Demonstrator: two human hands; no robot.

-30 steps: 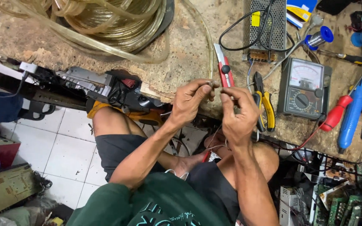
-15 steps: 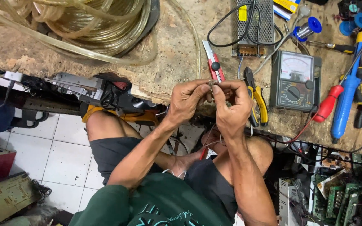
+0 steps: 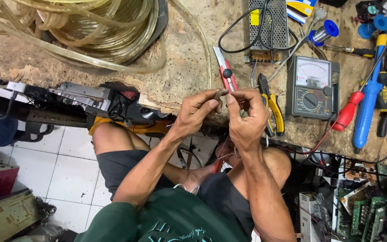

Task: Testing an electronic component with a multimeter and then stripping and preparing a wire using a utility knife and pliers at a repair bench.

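Both hands pinch a small dark piece (image 3: 218,94) just below the red cutter (image 3: 226,71); left hand (image 3: 198,114) and right hand (image 3: 247,116) grip it from each side.

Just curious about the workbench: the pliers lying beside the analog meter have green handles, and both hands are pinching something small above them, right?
Not quite. The head view shows the pliers have yellow handles, not green. They lie beside the analog meter, and the left hand and right hand pinch a small piece.

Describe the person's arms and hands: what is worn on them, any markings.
Both arms are bare from shoulder down; no gloves, rings or watch show on the left hand or right hand. Only a sleeveless green top with pale lettering and dark shorts are worn.
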